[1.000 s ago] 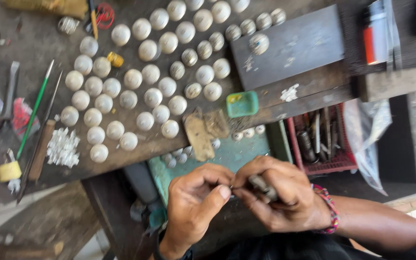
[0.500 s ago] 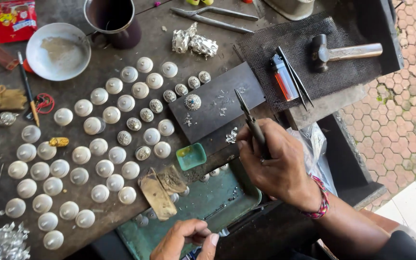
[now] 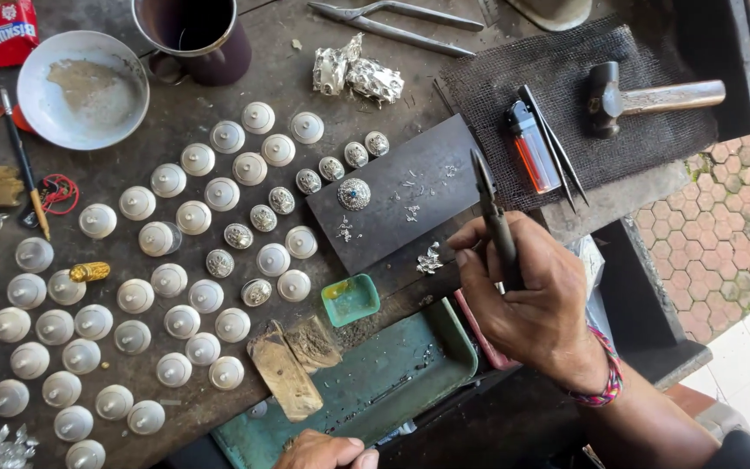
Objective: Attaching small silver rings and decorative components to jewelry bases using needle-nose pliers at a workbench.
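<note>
Right hand (image 3: 536, 300) grip closed on pliers (image 3: 492, 213), left hand's (image 3: 327, 452) unclear, green tray (image 3: 444, 347) holding silver scraps

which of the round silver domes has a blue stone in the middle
The ornate dome lying alone on the dark slab; the others sit on the bare workbench, stoneless.

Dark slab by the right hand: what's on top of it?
On the dark slab sit a round ornate silver piece with a blue centre and scattered small silver bits. The right hand and its pliers cover the slab's right corner, so anything there is hidden.
</note>
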